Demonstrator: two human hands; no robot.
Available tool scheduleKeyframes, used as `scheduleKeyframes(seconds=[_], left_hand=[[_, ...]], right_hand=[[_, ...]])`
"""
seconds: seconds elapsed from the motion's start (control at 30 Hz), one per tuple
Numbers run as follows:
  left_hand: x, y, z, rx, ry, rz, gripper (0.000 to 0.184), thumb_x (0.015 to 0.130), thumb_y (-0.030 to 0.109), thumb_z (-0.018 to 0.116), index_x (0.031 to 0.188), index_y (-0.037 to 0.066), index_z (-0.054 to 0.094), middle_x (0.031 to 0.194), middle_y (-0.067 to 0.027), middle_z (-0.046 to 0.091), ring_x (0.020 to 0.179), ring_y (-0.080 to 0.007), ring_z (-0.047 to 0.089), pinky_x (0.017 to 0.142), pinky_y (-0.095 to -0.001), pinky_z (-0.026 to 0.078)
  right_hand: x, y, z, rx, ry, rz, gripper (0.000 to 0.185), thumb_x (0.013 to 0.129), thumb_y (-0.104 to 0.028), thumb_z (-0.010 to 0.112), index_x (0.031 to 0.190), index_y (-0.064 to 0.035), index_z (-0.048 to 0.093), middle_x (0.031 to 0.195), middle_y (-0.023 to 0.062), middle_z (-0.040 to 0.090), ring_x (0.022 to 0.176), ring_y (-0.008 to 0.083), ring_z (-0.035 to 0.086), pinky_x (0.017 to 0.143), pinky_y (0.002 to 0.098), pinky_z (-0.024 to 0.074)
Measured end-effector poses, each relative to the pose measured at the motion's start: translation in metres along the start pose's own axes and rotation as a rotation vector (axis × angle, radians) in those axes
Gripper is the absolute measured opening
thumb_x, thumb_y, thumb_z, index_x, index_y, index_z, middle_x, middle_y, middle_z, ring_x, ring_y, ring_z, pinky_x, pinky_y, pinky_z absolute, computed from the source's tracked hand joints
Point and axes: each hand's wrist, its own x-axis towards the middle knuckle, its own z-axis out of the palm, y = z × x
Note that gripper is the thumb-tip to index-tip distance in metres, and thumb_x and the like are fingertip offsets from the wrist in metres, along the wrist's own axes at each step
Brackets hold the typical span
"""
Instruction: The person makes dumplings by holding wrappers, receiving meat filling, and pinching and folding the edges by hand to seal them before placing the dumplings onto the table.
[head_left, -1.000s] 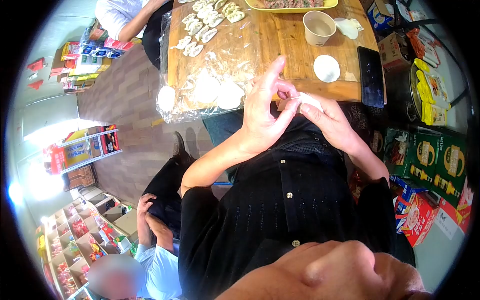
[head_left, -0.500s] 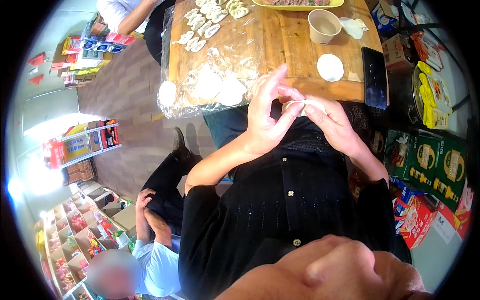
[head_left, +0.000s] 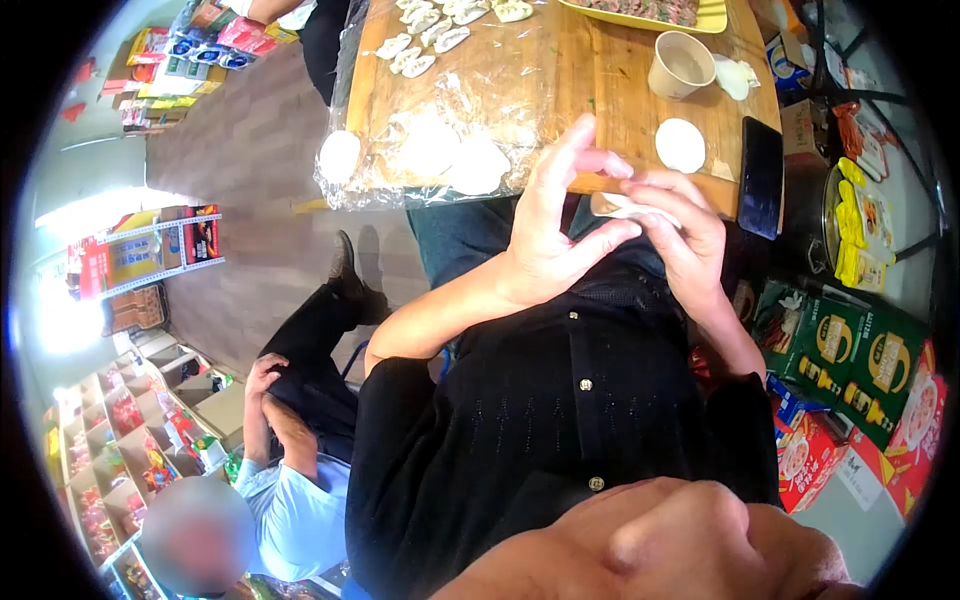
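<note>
My right hand (head_left: pixel 690 228) is closed on a folded white dumpling (head_left: pixel 640 209), pinching it between thumb and fingers; the fingers cover much of it. Just left of it, my left hand (head_left: pixel 560 225) is spread, thumb pointing at the dumpling and fingers raised. Whether the left thumb tip touches the dough I cannot tell. Both hands hover by the near edge of a wooden table (head_left: pixel 600 130). A round dough wrapper (head_left: pixel 680 146) lies beyond my right hand. Finished dumplings (head_left: pixel 430 35) sit in rows on plastic film (head_left: pixel 400 110), with several pale wrappers (head_left: pixel 478 165) closer to me.
A paper cup (head_left: pixel 682 68) stands near a yellow tray of meat filling (head_left: pixel 660 12). More dough (head_left: pixel 737 78) lies beside the cup. A black phone (head_left: pixel 761 175) rests at the table's right edge. A seated person (head_left: pixel 300 500) is at lower left; boxes (head_left: pixel 840 340) are stacked at right.
My left hand has come away from its pinch on the dumpling and opened. My right hand keeps hold of the dumpling, now slightly farther right. The whole view has shifted a little.
</note>
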Motion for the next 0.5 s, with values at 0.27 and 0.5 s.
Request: scheduleKeyframes(seconds=[0.27, 0.5], left_hand=[[0.001, -0.004, 0.005, -0.431, 0.082, -0.082, 0.097, 0.078, -0.004, 0.074, 0.151, 0.005, 0.011, 0.104, -0.0106, 0.058, 0.103, -0.019, 0.056, 0.093, -0.0348, 0.045], [-0.003, -0.006, 0.002, -0.538, 0.164, -0.188, 0.088, 0.082, -0.008, 0.067, 0.151, 0.004, 0.014, 0.094, -0.0101, 0.06, 0.091, -0.0173, 0.059, 0.086, -0.0312, 0.05]], right_hand=[[0.001, 0.01, 0.01, 0.267, 0.115, -0.019, 0.02, 0.091, -0.011, 0.061, 0.105, 0.0036, 0.065, 0.122, 0.0161, 0.055, 0.11, 0.022, 0.054, 0.094, 0.0328, 0.0434], [0.005, 0.007, 0.019, 0.27, 0.094, -0.005, 0.019, 0.093, -0.01, 0.06, 0.105, 0.0027, 0.066, 0.123, 0.0157, 0.054, 0.107, 0.0197, 0.054, 0.091, 0.0309, 0.0441]])
